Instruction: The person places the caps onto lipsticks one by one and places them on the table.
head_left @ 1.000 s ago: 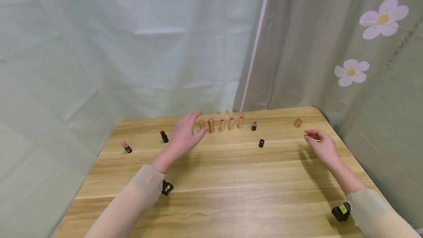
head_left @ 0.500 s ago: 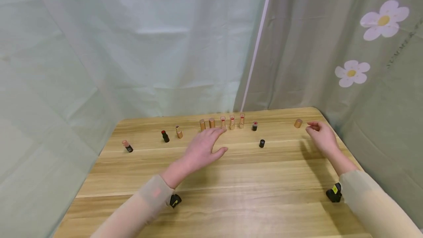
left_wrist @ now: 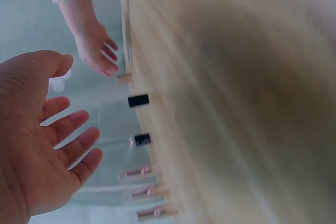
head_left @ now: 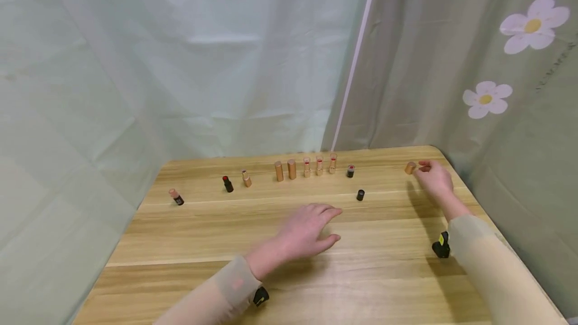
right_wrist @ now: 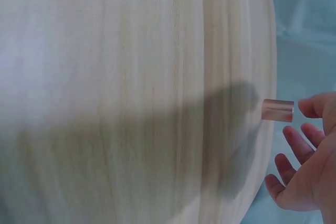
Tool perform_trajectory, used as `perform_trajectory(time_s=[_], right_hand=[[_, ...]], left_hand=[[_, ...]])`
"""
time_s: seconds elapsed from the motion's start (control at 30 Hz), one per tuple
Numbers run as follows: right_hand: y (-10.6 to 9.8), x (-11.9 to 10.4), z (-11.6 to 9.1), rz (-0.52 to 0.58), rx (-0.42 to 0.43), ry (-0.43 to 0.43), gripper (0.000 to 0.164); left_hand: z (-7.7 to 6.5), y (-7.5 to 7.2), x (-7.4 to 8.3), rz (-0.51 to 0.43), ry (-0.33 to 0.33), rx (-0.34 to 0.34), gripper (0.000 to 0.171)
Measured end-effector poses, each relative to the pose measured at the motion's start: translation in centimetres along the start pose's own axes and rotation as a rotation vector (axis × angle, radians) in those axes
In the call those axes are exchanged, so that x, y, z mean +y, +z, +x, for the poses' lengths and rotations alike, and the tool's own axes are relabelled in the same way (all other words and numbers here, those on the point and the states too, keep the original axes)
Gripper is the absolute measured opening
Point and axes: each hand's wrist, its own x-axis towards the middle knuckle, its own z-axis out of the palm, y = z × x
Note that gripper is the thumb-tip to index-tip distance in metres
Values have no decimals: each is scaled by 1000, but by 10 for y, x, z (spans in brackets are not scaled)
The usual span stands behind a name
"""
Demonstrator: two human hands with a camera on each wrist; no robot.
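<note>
At the right of the head view my right hand [head_left: 434,179] is close beside a small copper-coloured lipstick cap [head_left: 410,167]. In the right wrist view a narrow gap separates the thumb from that cap [right_wrist: 277,110], and the fingers are loosely bent around nothing. My left hand [head_left: 304,232] hovers over the middle of the table, fingers and thumb spread, holding nothing. The left wrist view shows its palm side. Nearest to it stand a small black cap [head_left: 360,195] and a short black lipstick [head_left: 350,171] with red inside.
Along the back of the wooden table [head_left: 361,275] stand three clear-capped lipsticks [head_left: 319,166] and two copper tubes [head_left: 292,170]. Farther left are an uncapped gold lipstick [head_left: 246,179], a black red-tipped lipstick [head_left: 228,184] and a pink-topped black one [head_left: 176,197]. Curtains [head_left: 203,64] hang behind.
My left hand has moved from the gold lipstick at the back left toward the front middle, uncovering that lipstick and the copper tubes. My right hand has moved slightly farther back, closer to the copper-coloured cap.
</note>
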Motion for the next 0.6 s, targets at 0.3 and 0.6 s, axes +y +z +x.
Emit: perform_trajectory(time_s=[0.3,0.6], right_hand=[[11,4,10,-99,18,26,61],[18,1,19,-143,25,59,62]], left_hand=[[-7,29,19,-78,7,-16,57],[-19,37,19,-65,-50,-41,56]])
